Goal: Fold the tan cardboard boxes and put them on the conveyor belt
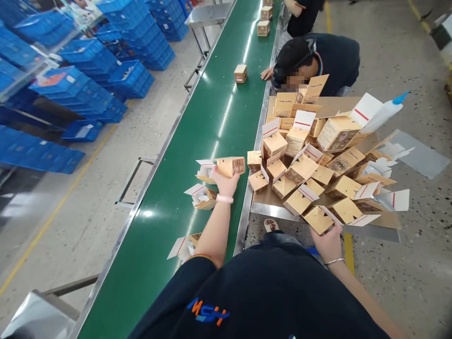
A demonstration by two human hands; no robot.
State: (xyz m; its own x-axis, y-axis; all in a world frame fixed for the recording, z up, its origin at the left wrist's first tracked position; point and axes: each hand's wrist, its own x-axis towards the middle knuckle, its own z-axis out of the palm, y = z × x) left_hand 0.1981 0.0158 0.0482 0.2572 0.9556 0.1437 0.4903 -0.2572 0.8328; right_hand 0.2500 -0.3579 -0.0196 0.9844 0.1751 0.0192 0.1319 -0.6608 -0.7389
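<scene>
While the left hand (226,182) grips a tan printed carton (230,166) from beneath, holding it above the green conveyor belt (197,155), the right hand (326,243) closes around a corner of an open-flapped carton (318,220) at the near edge of the work table (271,212). Neither hand is spread wide; each is wrapped around its carton.

Below and just beside the left hand, unfolded cartons with white flaps (202,197) lie on the belt, near its metal side rail (242,212). A long stretch of belt separates that hand from a small closed box (240,73) farther along. Ahead of the right hand, a dense heap of cartons (300,160) covers much of the table, some overhanging its edges, with a white plastic bottle (383,113) at the far side. Beyond the heap, a co-worker (335,61) bends low, one hand (266,73) at the belt's edge. Stacked blue plastic crates (130,80) stand well apart, past the belt's far side.
</scene>
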